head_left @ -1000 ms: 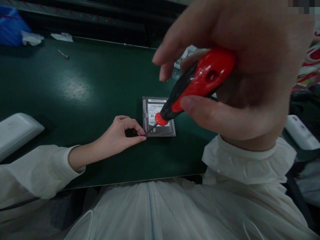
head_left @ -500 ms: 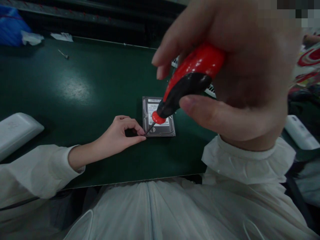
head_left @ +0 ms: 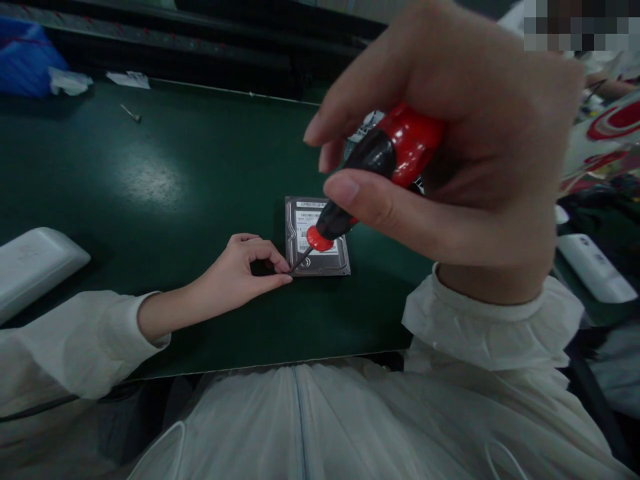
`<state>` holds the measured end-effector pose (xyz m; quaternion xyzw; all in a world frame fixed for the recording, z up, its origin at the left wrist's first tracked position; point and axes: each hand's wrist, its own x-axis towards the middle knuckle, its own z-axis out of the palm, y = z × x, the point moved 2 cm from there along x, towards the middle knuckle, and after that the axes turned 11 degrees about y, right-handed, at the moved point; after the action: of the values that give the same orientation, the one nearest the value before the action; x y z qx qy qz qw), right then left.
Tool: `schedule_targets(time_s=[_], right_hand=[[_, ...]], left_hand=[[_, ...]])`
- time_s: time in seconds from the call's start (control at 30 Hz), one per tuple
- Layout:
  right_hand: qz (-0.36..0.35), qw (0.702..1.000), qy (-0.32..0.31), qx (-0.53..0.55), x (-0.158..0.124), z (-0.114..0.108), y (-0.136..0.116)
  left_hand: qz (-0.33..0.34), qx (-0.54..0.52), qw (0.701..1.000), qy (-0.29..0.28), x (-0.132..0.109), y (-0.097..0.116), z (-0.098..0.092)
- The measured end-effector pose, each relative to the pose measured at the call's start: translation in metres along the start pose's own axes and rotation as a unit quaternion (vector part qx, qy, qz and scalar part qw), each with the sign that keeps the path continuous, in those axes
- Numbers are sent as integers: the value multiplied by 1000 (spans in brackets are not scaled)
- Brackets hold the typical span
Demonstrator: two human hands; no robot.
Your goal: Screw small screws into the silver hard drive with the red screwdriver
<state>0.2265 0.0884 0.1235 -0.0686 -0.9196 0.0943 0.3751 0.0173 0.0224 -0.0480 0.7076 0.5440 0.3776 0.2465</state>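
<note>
My right hand (head_left: 465, 153) is closed around the red and black handle of a screwdriver (head_left: 373, 155), high in front of the camera. Its thin dark shaft slants down to the left, below a red collar. The tip reaches the near left corner of a hard drive (head_left: 342, 263), which lies flat, label up, on the green table. At that corner my left hand (head_left: 245, 267) pinches the shaft's tip between thumb and fingers. Whether these fingers also press on the drive, or hold a screw, is hidden.
A white rounded device (head_left: 40, 270) lies at the left, and another white device (head_left: 597, 267) at the right. Toward the back left are a small metal piece with a thin stem (head_left: 132, 113), a white scrap (head_left: 129, 80) and a blue bag (head_left: 27, 57). Other people's workspace is at the upper right.
My right hand has turned the screwdriver handle, so more black shows on its upper side, and its thumb has shifted left. My left hand and the hard drive stay in place.
</note>
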Motion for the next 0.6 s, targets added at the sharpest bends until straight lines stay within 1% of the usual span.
schedule_targets(time_s=[0.1,0.17,0.3,0.4,0.57,0.6], right_hand=[[11,998,40,53,-2,3,-1],[20,996,50,67,-4,4,-1],[31,998,35,51,-3,3,-2],[22,999,27,35,-1,2,-1],[24,996,39,76,-1,2,0],[32,996,32,78,-2,2,-1]], left_hand=[[2,-1,1000,-8,0,0,0],[-2,-1,1000,-9,0,1,0],[-13,1,1000,-1,2,4,-1],[-13,4,1000,0,2,4,-1],[-8,-7,1000,-3,2,3,0],[-8,-8,1000,-3,2,3,0]])
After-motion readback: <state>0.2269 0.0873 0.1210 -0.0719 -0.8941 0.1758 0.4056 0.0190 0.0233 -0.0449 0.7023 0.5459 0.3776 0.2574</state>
